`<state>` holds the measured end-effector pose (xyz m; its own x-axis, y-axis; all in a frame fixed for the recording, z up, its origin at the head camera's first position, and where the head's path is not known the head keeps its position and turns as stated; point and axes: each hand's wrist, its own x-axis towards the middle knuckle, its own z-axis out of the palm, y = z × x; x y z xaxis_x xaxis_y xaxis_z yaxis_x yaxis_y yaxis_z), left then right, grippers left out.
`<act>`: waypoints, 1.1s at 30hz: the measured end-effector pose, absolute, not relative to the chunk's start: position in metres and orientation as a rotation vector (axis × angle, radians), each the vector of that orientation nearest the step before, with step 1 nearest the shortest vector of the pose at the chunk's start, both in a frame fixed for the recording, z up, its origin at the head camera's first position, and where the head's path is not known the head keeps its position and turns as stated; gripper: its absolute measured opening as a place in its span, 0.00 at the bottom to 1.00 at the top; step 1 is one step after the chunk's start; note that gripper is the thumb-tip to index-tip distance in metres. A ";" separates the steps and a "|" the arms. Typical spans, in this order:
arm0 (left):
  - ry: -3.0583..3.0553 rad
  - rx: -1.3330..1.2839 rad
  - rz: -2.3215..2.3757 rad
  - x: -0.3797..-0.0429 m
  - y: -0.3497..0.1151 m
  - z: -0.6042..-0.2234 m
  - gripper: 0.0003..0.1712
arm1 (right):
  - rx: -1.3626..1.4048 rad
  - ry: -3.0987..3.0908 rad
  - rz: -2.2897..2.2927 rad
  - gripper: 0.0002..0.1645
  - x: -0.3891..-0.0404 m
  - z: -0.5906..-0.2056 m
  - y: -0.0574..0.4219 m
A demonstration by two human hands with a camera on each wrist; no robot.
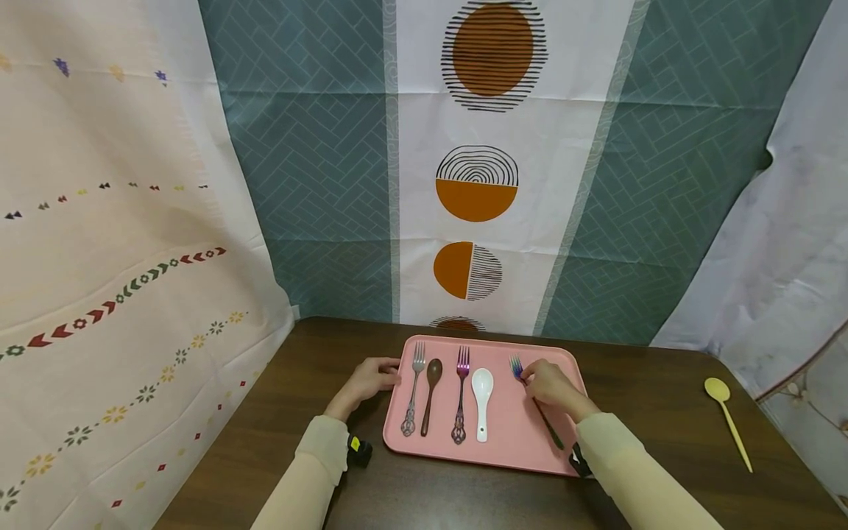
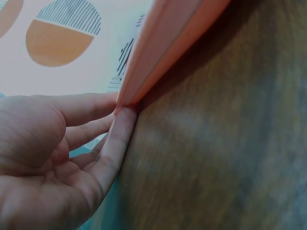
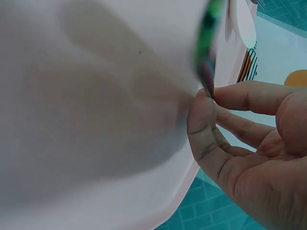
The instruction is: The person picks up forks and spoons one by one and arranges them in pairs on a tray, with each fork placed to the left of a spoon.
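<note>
A pink rectangular tray (image 1: 437, 450) lies on the brown table. The left hand (image 1: 372, 383) holds its left edge; in the left wrist view, thumb and forefinger meet at the tray's rim (image 2: 144, 62). Over the tray's right part, the right hand (image 1: 555, 386) pinches a rainbow-coloured fork (image 1: 550, 427) between thumb and forefinger, tines pointing away. Left of it on the tray, from left to right, lie a silver fork (image 1: 412, 390), a brown wooden spoon (image 1: 431, 386), a purple-pink fork (image 1: 460, 390) and a white spoon (image 1: 482, 397), roughly side by side.
A yellow spoon (image 1: 729, 419) lies on the table (image 1: 662, 412) to the right of the tray. Patterned curtains hang behind the table (image 1: 318, 162) and along the left (image 1: 132, 331) and right sides.
</note>
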<state>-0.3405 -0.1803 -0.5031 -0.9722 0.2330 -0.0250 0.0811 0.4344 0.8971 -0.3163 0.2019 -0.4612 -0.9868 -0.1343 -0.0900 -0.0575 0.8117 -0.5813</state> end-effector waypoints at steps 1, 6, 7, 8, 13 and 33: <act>2.538 0.281 1.570 -0.341 -0.180 -0.504 0.25 | -0.158 2.871 -0.910 0.23 -0.317 -0.462 0.201; 2.558 0.271 1.556 -0.342 -0.180 -0.504 0.25 | -0.192 2.901 -0.871 0.22 -0.318 -0.464 0.198; 2.558 0.271 1.555 -0.342 -0.180 -0.504 0.25 | -0.194 2.901 -0.869 0.22 -0.318 -0.463 0.196; 2.562 0.274 1.550 -0.341 -0.180 -0.504 0.25 | -0.194 2.905 -0.869 0.22 -0.318 -0.463 0.195; 2.562 0.280 1.539 -0.341 -0.180 -0.504 0.25 | -0.154 2.899 -0.892 0.23 -0.318 -0.463 0.190; 2.514 0.254 1.582 -0.342 -0.180 -0.503 0.26 | -0.064 2.900 -0.909 0.09 -0.319 -0.469 0.181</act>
<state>-0.3419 -0.1799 -0.5032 -0.9727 0.2276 -0.0445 0.0583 0.4258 0.9029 -0.3189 0.1808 -0.4688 -0.9939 -0.0703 -0.0848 -0.0093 0.8209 -0.5710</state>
